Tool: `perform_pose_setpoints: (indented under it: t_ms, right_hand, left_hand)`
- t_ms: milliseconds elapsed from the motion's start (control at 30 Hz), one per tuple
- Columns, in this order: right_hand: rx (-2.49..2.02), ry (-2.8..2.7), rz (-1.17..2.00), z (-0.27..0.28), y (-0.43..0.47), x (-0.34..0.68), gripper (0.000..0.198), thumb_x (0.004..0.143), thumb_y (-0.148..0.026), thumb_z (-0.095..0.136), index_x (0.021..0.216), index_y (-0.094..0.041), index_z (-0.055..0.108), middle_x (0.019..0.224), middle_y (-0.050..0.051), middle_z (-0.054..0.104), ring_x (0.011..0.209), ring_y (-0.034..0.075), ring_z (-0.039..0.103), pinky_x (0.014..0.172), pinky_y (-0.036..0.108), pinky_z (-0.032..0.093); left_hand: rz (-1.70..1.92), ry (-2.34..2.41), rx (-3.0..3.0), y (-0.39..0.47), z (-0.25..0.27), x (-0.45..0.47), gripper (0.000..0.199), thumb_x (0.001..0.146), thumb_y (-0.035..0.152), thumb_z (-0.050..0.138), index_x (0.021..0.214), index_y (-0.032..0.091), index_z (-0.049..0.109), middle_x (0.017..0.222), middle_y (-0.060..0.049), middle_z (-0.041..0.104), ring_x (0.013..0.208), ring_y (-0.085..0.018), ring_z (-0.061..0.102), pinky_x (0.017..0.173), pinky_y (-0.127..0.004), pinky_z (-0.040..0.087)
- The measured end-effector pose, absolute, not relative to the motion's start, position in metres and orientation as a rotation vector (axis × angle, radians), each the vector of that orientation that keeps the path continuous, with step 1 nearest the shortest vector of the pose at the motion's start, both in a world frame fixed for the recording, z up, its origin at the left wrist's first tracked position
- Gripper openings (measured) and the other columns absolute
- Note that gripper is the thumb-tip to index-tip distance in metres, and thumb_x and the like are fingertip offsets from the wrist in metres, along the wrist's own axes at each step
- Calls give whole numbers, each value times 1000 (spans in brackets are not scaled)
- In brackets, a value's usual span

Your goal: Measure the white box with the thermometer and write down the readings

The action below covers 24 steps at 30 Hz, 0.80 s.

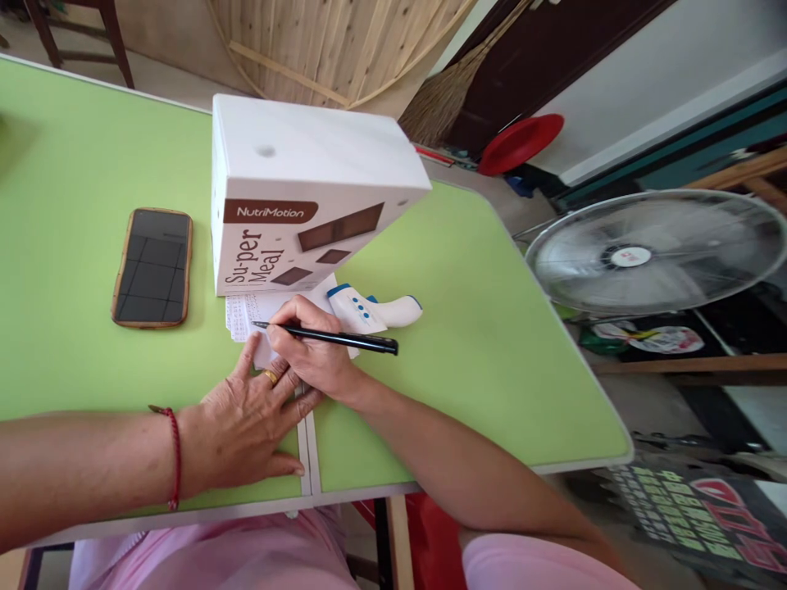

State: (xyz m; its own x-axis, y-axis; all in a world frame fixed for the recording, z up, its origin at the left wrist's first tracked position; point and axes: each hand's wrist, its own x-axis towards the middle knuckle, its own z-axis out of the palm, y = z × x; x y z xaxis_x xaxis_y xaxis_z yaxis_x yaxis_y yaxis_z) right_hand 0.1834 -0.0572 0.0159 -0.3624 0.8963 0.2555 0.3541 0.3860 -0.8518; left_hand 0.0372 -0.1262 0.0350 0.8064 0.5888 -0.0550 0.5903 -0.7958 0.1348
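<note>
My right hand (320, 351) grips a black pen (350, 337), its tip at the written lines on a stack of white paper (243, 319). Fingers spread, my left hand (258, 410) lies flat over the lower part of the paper and the table. A gold ring and a red cord bracelet show on that hand and wrist. Just beyond the paper stands a white box (320, 139) printed "NutriMotion Super Meal", hiding part of the sheets. A white and blue infrared thermometer (375, 311) lies right of the paper, close to my right hand.
A phone in a brown case (153, 266) lies left of the box on the green table (467, 369). Past the right edge stands a fan (652, 254). A straw broom (443, 98) and a red basin-like object (522, 143) are beyond the far right corner.
</note>
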Motion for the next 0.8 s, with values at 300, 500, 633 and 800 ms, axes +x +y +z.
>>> perform_pose_setpoints:
  t_ms: [300, 500, 633, 800]
  right_hand:
    - [-1063, -1924, 928, 15, -57, 184, 12, 82, -23, 55, 73, -25, 48, 61, -6, 55, 53, 11, 50, 53, 24, 42]
    - [-1090, -1942, 947, 17, -56, 185, 11, 81, -25, 55, 72, -25, 48, 61, -6, 56, 54, 11, 49, 53, 24, 42]
    - [-1097, -1934, 953, 17, -56, 185, 11, 80, -26, 55, 72, -25, 49, 61, -6, 56, 54, 11, 49, 53, 24, 42]
    - [-1115, -1906, 904, 16, -56, 184, 11, 80, -25, 55, 72, -25, 48, 61, -6, 55, 54, 11, 48, 53, 25, 41]
  left_hand:
    - [-5, 942, 2882, -126, 33, 38, 74, 93, 71, 60, 150, 24, 54, 162, -16, 42, 147, -40, 43, 115, -71, 38]
    - [28, 953, 2894, -127, 32, 37, 77, 92, 72, 61, 151, 24, 53, 162, -15, 43, 147, -40, 42, 116, -68, 38]
    - [20, 944, 2898, -127, 30, 37, 76, 92, 72, 60, 151, 24, 53, 161, -15, 43, 147, -39, 43, 116, -66, 38]
    - [39, 945, 2890, -127, 30, 37, 77, 92, 72, 60, 151, 23, 53, 161, -16, 44, 147, -40, 41, 115, -70, 37]
